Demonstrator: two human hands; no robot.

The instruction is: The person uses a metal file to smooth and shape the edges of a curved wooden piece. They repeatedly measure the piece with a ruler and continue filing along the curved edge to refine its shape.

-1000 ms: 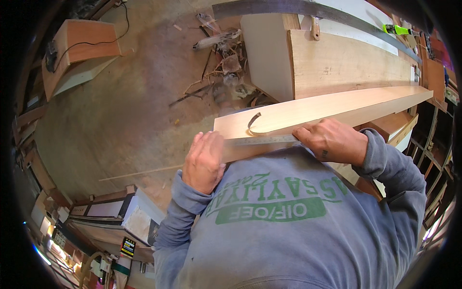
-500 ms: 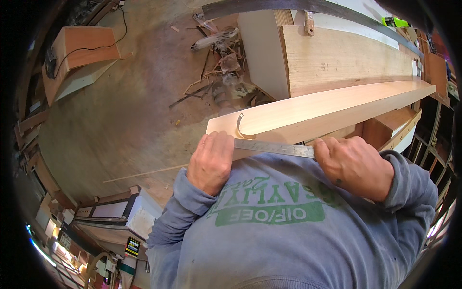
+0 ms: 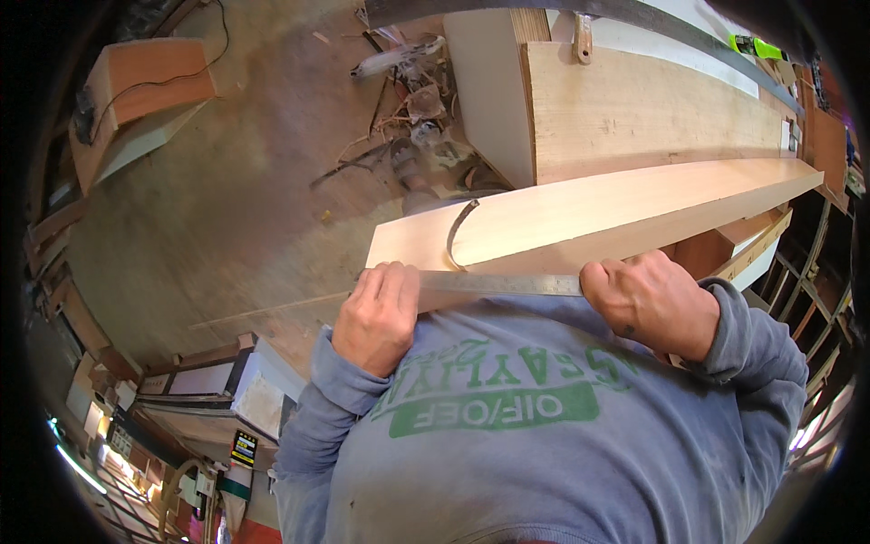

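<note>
A metal ruler (image 3: 498, 283) spans my two hands along the near edge of a long pale wooden board (image 3: 634, 195). My left hand (image 3: 374, 317) has its fingers closed over the ruler's left end, at the board's left end. My right hand (image 3: 650, 305) grips the right end with curled fingers, near my grey sweatshirt (image 3: 507, 471). A thin curled strip (image 3: 453, 236) stands on the board's pale face, just above the ruler.
Beyond the board are a plywood panel (image 3: 652, 109), a wooden-handled tool (image 3: 582, 41) and a green tool (image 3: 752, 45). Scraps (image 3: 421, 104) litter the floor (image 3: 227, 208). A box with a cable (image 3: 154, 77) stands at upper left, cabinets (image 3: 204, 399) at lower left.
Both hands and the ruler have moved lower and slightly apart since the first frame, the right hand farther right, then a little back left. The board's near end has shifted left.
</note>
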